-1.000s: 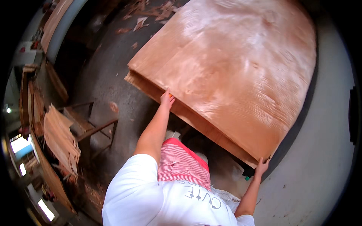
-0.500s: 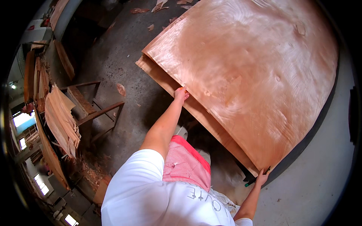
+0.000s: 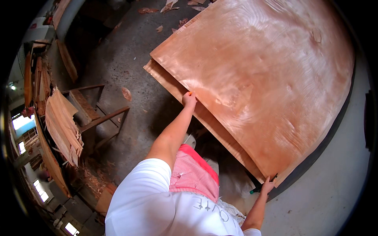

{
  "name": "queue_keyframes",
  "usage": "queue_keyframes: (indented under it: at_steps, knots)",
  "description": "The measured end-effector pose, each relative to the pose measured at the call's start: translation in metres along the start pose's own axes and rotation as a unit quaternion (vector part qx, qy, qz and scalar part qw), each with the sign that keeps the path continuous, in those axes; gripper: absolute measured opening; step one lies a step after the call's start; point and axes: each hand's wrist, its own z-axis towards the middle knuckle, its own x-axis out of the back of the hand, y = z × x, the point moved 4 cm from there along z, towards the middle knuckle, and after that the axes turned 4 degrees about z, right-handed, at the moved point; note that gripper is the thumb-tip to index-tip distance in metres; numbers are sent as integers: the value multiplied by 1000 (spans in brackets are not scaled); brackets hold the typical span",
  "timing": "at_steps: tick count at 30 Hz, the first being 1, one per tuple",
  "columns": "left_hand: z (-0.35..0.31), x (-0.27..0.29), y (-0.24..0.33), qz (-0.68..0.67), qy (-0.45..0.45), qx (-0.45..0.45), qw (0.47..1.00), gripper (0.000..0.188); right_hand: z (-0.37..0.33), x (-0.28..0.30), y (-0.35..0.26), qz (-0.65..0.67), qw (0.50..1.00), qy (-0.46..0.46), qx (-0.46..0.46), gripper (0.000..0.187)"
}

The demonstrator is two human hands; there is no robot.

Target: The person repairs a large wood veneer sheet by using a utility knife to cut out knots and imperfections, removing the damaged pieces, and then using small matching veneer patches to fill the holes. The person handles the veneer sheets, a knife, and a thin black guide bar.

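Observation:
A large reddish-brown wood veneer sheet (image 3: 252, 90) spreads in front of me, its surface rippled and shiny. Beneath its near edge shows a lower wood sheet (image 3: 212, 120), with a dark gap between the two. My left hand (image 3: 189, 100) is closed on the upper sheet's near edge, a small orange bit showing at its fingers. At the near right corner, my right hand (image 3: 268, 185) grips a slim dark tool with a green end (image 3: 254, 191). Its fingers also touch the sheet's corner; whether they pinch it is hidden.
A wooden trestle frame (image 3: 104, 118) stands on the left, by a stack of ragged veneer strips (image 3: 63, 126). Veneer scraps (image 3: 169, 6) lie on the dark concrete floor (image 3: 122, 51). To the right runs a pale grey surface (image 3: 315, 188).
My right hand has shifted slightly left with the tool, and the sheet's near right corner has moved left too. My left hand stays at the near edge, its fingers turned slightly.

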Motion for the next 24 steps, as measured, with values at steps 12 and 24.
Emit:
queue_keyframes:
  at_steps: [12, 24]
  knots:
    - [28, 2, -11, -76, -42, 74, 993, 24, -14, -9, -23, 63, 997, -38, -3, 50]
    - [-13, 4, -54, 42, -117, 41, 991, 54, -7, -27, -4, 82, 995, -55, -21, 56]
